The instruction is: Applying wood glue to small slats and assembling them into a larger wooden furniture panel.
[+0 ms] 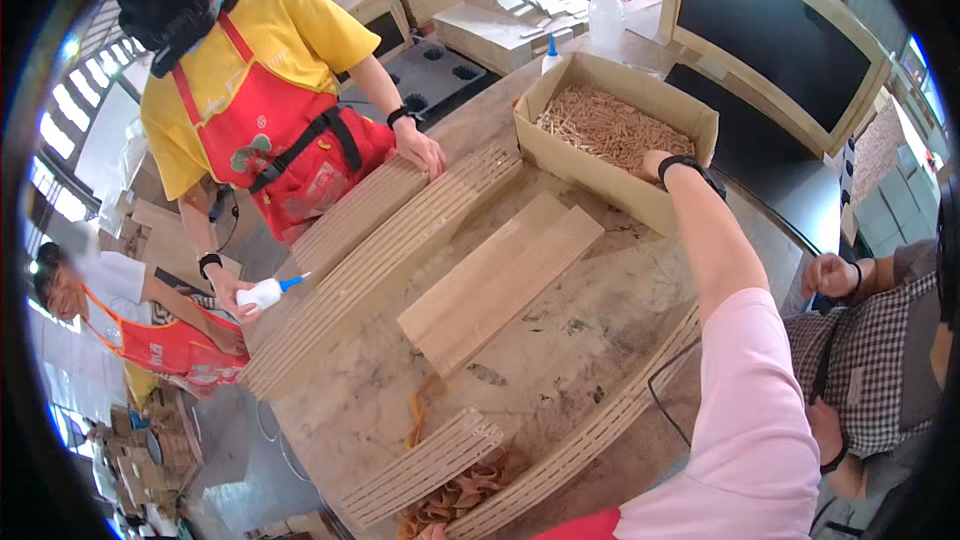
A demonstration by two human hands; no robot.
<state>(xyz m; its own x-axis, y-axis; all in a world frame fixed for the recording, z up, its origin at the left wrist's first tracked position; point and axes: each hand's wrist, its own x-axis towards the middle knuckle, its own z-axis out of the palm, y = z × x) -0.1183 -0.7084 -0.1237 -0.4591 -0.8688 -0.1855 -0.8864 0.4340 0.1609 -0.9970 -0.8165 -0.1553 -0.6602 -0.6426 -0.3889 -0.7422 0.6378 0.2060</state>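
My right hand (656, 164), with a dark band at its wrist, reaches into a cardboard box (590, 177) of small wooden dowels (610, 128). Its fingers curl down among the dowels, and the fingertips are hidden. Of my left hand (432, 533) just a sliver shows at the lower edge, beside the near end of a curved-looking row of slotted wooden boards (590, 448); its fingers cannot be made out. Two flat wooden boards (500, 280) lie side by side, partly overlapping, mid-table. A shorter group of slotted boards (425, 467) rests at the near left.
Across the table (350, 380), a co-worker in a red apron (290, 155) holds a white glue bottle (262, 295) over a long row of slotted boards (390, 250). Another person in a checked apron (865, 370) stands at right. A monitor (770, 40) stands beyond the box.
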